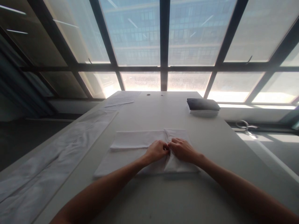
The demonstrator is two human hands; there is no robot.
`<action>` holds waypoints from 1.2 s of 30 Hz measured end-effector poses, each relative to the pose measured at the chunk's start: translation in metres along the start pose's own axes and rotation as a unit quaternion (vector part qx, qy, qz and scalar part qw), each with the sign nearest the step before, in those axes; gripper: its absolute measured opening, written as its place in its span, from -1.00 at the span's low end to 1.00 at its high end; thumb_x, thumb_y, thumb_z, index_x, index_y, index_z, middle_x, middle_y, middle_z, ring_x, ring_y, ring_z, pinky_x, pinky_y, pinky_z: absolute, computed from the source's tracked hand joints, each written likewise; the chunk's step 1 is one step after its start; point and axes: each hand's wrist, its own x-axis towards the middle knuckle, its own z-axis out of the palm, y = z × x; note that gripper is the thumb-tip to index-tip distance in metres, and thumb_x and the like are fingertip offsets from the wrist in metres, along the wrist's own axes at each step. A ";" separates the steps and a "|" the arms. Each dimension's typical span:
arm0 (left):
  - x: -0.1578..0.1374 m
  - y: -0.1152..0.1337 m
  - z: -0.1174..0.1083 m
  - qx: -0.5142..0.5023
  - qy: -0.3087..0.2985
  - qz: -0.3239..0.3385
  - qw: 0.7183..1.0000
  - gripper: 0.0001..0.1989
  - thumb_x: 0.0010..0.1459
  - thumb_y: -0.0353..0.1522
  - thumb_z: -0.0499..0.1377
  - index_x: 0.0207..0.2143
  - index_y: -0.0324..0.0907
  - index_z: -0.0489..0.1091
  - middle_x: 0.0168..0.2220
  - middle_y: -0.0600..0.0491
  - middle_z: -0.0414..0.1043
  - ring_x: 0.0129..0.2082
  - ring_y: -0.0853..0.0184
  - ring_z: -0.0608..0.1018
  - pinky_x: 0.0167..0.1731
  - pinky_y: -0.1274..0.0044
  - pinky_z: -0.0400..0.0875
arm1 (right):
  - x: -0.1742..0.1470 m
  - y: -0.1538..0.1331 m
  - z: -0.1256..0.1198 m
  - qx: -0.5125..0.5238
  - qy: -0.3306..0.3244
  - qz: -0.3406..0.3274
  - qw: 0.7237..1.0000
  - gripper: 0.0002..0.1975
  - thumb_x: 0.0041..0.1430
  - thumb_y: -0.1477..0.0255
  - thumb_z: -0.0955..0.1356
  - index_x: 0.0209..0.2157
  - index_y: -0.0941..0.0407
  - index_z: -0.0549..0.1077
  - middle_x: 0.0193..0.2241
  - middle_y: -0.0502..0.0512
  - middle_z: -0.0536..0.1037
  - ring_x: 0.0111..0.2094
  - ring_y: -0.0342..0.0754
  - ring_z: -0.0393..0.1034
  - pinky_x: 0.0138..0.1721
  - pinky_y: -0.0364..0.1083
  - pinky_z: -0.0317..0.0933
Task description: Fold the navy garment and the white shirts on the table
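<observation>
- Fabric, thin, white and folded flat, lies across the lower centre of the frame; a second layer covers its right part, meeting the rest along an upright edge.
- Left hand, at the centre: fingers curled, thumb and fingers apparently pinching that edge.
- Right hand, just beside it: fingertips pressed together on the same edge, near the left hand's.
- Step in hand, as I judge it: gathering or straightening the edge of a fold. The next move seems to call for an even hold by both hands, so the layer beneath stays flat.
- Surface, left to right: a long, rumpled white cloth runs down the left; thin white sheets, paper or cloth I cannot tell, lie upper left of it on the smooth white tabletop; a folded dark cloth tops a stack of white layers at upper right.
- Room: dark-framed glass windows fill the upper frame; a looped white strip shows at right, beyond the table.
</observation>
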 end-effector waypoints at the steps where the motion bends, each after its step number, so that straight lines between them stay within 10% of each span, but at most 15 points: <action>1: 0.000 0.000 -0.001 0.002 0.002 -0.003 1.000 -0.77 0.06 -0.36 0.19 -0.33 -0.17 0.66 -0.42 0.03 0.62 -0.42 0.32 0.57 -0.42 0.57 0.28 | 0.001 0.001 -0.002 -0.005 -0.004 -0.004 1.000 -0.79 0.36 0.58 0.25 -0.17 0.12 0.51 -0.25 0.12 0.51 -0.23 -0.04 0.37 -0.16 -0.11 0.19; 13: 0.001 -0.007 0.003 -0.012 -0.008 -0.019 1.000 -0.76 0.06 -0.34 0.23 -0.26 -0.12 0.67 -0.32 0.04 0.66 -0.34 0.29 0.62 -0.36 0.58 0.36 | 0.024 0.014 -0.028 0.060 -0.048 -0.121 0.990 -0.67 0.22 0.73 0.22 -0.30 0.07 0.50 -0.32 0.04 0.51 -0.26 -0.04 0.39 -0.21 -0.11 0.23; 27: -0.015 0.012 -0.006 0.097 0.019 -0.013 0.995 -0.80 0.16 -0.35 0.15 -0.34 -0.19 0.58 -0.38 -0.06 0.59 -0.34 0.21 0.61 -0.39 0.53 0.33 | 0.020 0.000 0.016 0.018 0.037 -0.047 0.998 -0.82 0.29 0.64 0.24 -0.21 0.13 0.42 -0.22 0.20 0.50 -0.14 0.09 0.38 -0.02 0.06 0.31; 31: -0.027 0.032 -0.002 0.160 0.092 0.125 0.975 -0.76 0.32 -0.34 0.06 -0.32 -0.17 0.50 -0.32 -0.07 0.55 -0.30 0.22 0.57 -0.26 0.47 0.38 | 0.020 0.003 0.020 0.132 0.084 0.008 0.988 -0.75 0.20 0.62 0.30 -0.09 0.14 0.43 -0.22 0.15 0.53 -0.15 0.04 0.40 -0.02 0.02 0.31; 36: -0.023 0.029 0.025 0.170 -0.001 0.380 0.909 -0.81 0.38 -0.36 0.06 -0.26 -0.16 0.46 -0.28 -0.02 0.51 -0.25 0.28 0.52 -0.15 0.49 0.36 | 0.020 0.030 0.023 0.273 0.112 0.075 0.952 -0.70 0.36 0.48 0.19 0.01 0.13 0.44 -0.34 0.05 0.58 -0.31 -0.04 0.46 -0.18 -0.07 0.35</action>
